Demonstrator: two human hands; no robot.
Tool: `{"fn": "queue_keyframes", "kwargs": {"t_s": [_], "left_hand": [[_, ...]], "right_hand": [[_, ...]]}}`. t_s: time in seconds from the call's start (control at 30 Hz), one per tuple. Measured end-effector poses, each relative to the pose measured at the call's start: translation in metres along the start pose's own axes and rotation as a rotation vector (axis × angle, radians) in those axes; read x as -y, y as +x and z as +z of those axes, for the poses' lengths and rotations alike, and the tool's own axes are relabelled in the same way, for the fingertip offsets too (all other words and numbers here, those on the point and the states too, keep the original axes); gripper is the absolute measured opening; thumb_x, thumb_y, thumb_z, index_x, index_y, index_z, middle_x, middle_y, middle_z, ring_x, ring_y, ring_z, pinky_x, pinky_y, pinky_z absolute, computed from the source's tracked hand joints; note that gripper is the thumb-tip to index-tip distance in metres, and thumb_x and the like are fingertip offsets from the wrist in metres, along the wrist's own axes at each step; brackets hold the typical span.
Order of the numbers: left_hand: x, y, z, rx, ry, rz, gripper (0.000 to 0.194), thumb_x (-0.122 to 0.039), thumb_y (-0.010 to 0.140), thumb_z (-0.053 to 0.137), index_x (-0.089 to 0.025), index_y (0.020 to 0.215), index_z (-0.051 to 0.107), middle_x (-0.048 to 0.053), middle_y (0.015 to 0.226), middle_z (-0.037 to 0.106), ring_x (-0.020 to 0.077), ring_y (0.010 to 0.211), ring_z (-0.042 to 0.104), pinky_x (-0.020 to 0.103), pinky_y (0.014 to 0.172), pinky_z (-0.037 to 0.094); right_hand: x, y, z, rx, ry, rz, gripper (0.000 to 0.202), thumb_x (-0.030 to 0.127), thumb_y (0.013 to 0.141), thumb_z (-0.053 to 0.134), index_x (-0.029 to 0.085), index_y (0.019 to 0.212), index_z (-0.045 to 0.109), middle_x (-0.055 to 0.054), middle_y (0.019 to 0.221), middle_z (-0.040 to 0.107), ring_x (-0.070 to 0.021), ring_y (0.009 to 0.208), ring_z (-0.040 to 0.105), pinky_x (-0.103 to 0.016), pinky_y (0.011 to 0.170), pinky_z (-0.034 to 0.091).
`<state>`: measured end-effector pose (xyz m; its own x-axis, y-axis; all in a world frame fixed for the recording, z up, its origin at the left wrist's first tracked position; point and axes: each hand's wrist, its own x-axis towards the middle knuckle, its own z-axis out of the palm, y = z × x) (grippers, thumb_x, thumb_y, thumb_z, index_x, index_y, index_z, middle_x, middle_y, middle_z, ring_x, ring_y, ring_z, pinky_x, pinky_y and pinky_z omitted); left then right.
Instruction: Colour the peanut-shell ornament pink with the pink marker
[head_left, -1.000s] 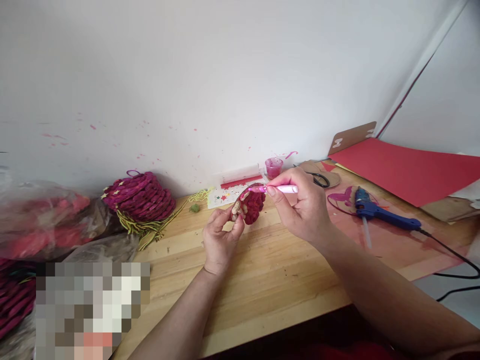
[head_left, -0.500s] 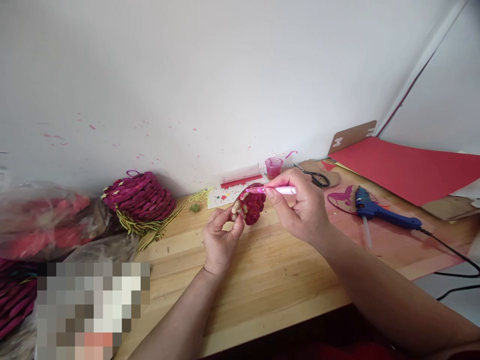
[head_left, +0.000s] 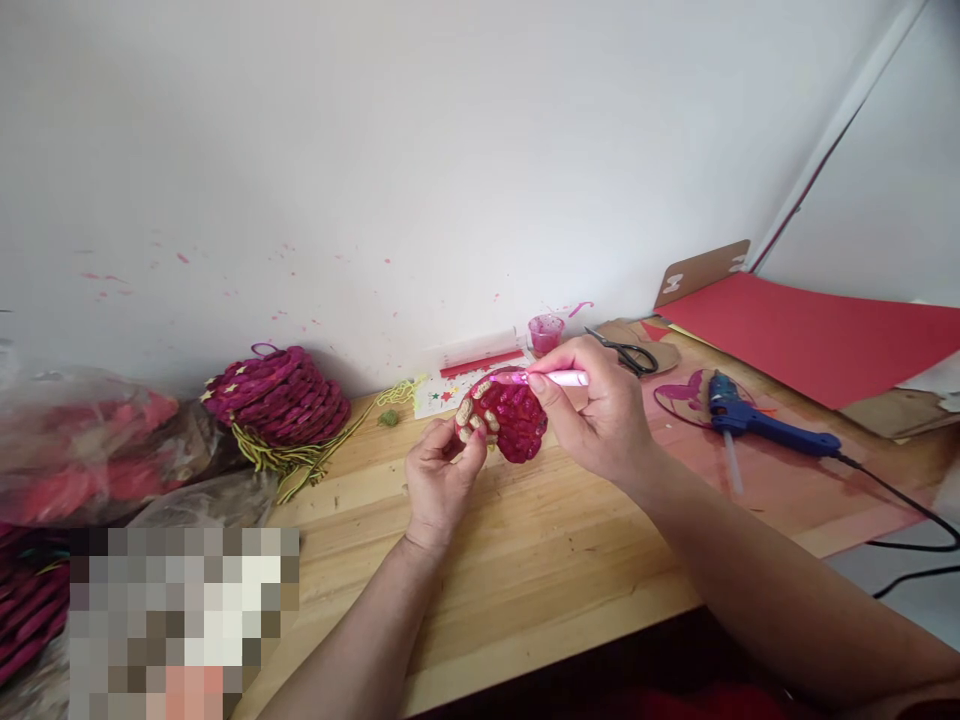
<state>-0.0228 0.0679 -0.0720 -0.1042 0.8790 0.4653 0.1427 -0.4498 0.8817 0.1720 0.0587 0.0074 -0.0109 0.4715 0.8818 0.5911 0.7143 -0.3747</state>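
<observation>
My left hand (head_left: 444, 472) pinches the near left edge of a round craft piece (head_left: 521, 425) covered in peanut shells. Most of the shells are deep magenta; several at the left are bare tan. Between thumb and fingers, my right hand (head_left: 600, 415) grips a paintbrush (head_left: 566, 379) with a white handle. Its pink-coated bristles touch or hover just over the upper shells; I cannot tell which. Behind the piece stands a small clear cup of pink paint (head_left: 546, 333). A printed sheet with stars (head_left: 435, 400) lies partly behind the piece.
Black-handled scissors (head_left: 636, 357) and a blue glue gun (head_left: 780, 428) with its cord lie to the right, near red paper sheets (head_left: 817, 335). Leftward are a magenta roped bundle with yellow strings (head_left: 281, 395) and plastic bags (head_left: 90, 440). A pixelated patch hides the lower left.
My left hand has turned the craft piece, so its magenta face and more tan shells now show. The brush stays near its upper edge, with the right hand barely shifted.
</observation>
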Motion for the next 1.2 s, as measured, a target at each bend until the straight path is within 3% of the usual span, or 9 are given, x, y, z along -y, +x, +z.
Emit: {"fn": "queue_keyframes", "kwargs": {"t_s": [0.67, 1.0, 1.2], "left_hand": [[0.001, 0.001, 0.002, 0.028, -0.115, -0.104, 0.025, -0.042, 0.084, 0.081, -0.018, 0.089, 0.082, 0.004, 0.085, 0.073, 0.0179, 0.078, 0.065, 0.031, 0.080, 0.057], [-0.004, 0.001, 0.003, 0.035, -0.121, -0.158, 0.028, -0.044, 0.082, 0.081, -0.017, 0.089, 0.082, 0.005, 0.083, 0.075, 0.0186, 0.075, 0.066, 0.033, 0.077, 0.059], [0.001, 0.002, 0.004, 0.013, -0.076, -0.135, 0.026, -0.044, 0.082, 0.080, -0.018, 0.079, 0.077, 0.004, 0.080, 0.072, 0.0183, 0.075, 0.064, 0.032, 0.078, 0.057]], "right_hand": [[-0.006, -0.002, 0.003, 0.020, -0.014, 0.017, 0.006, 0.024, 0.098, 0.063, 0.024, 0.092, 0.063, -0.002, 0.085, 0.074, -0.0199, 0.082, 0.067, -0.039, 0.079, 0.047], [-0.001, -0.007, 0.010, 0.079, 0.015, -0.050, 0.005, 0.023, 0.099, 0.062, 0.025, 0.094, 0.063, -0.002, 0.086, 0.076, -0.0202, 0.083, 0.068, -0.039, 0.079, 0.049], [-0.006, -0.006, 0.010, 0.059, -0.036, -0.074, 0.004, 0.021, 0.097, 0.064, 0.024, 0.093, 0.064, -0.002, 0.083, 0.074, -0.0210, 0.082, 0.066, -0.038, 0.077, 0.048]]}}
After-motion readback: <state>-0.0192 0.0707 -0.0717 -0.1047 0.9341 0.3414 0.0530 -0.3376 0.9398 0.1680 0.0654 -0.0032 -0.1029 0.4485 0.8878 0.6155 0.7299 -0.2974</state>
